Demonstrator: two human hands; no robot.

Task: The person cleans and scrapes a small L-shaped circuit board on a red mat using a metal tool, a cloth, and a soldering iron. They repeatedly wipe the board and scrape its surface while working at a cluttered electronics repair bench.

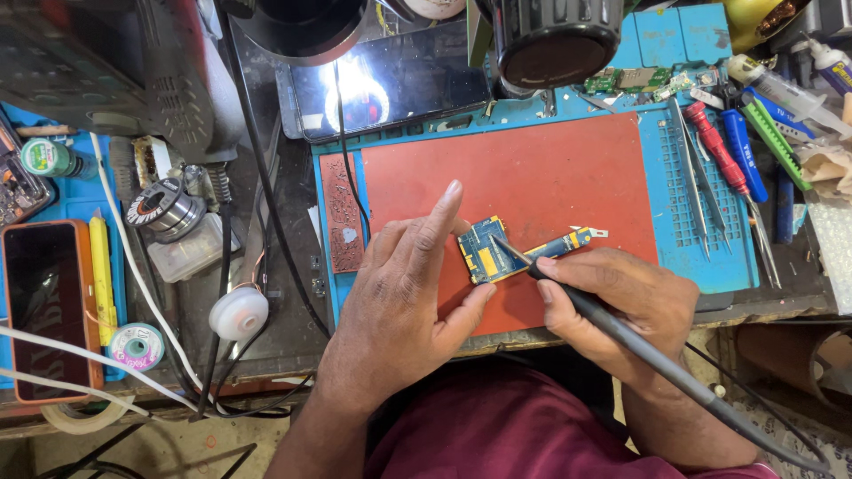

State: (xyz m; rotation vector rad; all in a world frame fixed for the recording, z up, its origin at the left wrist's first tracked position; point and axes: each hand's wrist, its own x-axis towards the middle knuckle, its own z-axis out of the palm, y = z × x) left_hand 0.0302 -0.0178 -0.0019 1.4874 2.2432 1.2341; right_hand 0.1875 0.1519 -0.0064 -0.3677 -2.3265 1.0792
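Left hand fingers pinch the blue circuit board on the red mat. Right hand fingers grip a soldering iron, tip touching the board.

Circuit board: blue with yellow patches. Soldering iron: dark grey. Work mat: plain brick red, laid on a turquoise mat patterned with a fine grid of small squares. Screwdrivers: one red, one blue. Phone: black screen, orange case. Marker: yellow. Shirt: maroon.
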